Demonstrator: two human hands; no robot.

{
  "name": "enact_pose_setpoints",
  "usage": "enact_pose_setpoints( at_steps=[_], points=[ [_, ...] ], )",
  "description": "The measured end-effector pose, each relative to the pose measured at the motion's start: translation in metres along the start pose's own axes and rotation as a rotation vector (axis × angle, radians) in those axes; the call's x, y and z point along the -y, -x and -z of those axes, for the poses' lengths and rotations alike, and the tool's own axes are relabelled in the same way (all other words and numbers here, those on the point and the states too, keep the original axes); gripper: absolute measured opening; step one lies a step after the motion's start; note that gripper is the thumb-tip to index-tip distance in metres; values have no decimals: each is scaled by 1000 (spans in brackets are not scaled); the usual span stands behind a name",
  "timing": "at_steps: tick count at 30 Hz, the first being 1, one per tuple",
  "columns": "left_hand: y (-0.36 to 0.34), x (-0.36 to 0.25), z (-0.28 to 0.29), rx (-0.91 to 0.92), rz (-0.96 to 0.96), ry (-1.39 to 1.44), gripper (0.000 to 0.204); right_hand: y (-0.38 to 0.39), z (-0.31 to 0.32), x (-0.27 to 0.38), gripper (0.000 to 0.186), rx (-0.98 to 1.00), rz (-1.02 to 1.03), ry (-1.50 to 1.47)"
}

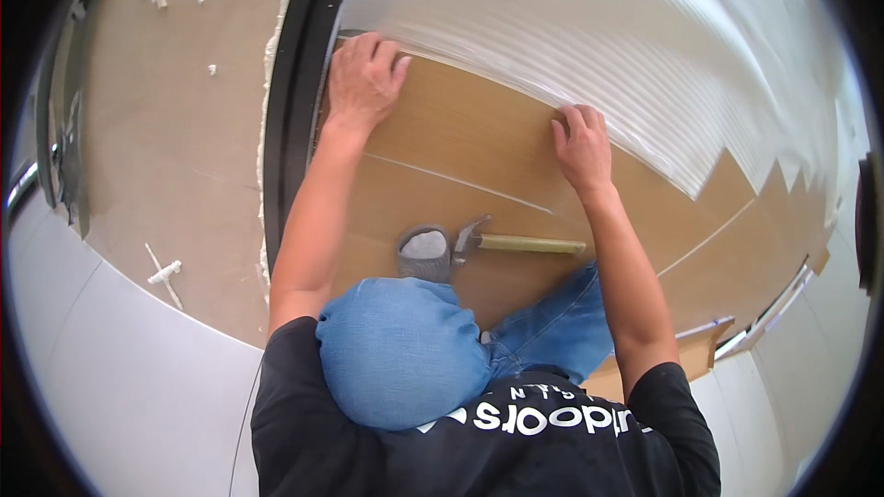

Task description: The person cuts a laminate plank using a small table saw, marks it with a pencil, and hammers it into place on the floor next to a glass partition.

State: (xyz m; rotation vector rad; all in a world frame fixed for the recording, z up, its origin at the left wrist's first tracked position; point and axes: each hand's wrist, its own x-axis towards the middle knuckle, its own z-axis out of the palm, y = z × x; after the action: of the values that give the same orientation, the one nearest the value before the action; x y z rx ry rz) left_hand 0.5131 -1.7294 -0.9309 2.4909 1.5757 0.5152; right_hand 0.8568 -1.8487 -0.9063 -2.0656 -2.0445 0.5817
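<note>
A tan wood-look floor plank (479, 97) lies with its far edge along a ribbed, silvery-white underlay sheet (589, 14). At the plank's left end, beside a black frame (299, 110), my left hand (365, 85) has its fingers bent over the far edge, thumb to the right. Farther right on that edge, my right hand (584, 149) rests with curled fingers and the thumb against the board. Their fingertips are partly hidden. A claw hammer (525, 244) with a yellowish handle lies on the laid planks, next to my grey shoe (424, 253).
Left of the black frame is a brown floor surface (184, 184) with scattered white scraps and a white cross-shaped piece (165, 272). Stepped plank ends (727, 189) meet the underlay at the right. Pale tiles (120, 350) border the lower left.
</note>
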Motion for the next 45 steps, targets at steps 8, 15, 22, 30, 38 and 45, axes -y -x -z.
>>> enact_pose_setpoints(
  at_steps=[8, 15, 22, 30, 38, 45],
  points=[
    [62, -19, -10, 131, 63, -79, 65, -10, -31, 88, 64, 2, 452, -139],
    [54, -43, -3, 182, 18, -161, 64, -38, -91, 124, 70, -39, 565, -321],
    [65, -33, -25, 157, -42, -113, 72, -8, -62, 38, 62, 41, 501, 69],
    [74, -18, -38, 159, -55, -21, 75, -29, -60, 115, 64, -250, 566, -234],
    [67, -36, -34, 212, -57, -100, 78, -16, -84, 65, 62, 99, 267, -111],
    [75, -40, -30, 204, -70, -172, 81, 3, -63, 18, 60, -106, 348, 202]
  ],
)
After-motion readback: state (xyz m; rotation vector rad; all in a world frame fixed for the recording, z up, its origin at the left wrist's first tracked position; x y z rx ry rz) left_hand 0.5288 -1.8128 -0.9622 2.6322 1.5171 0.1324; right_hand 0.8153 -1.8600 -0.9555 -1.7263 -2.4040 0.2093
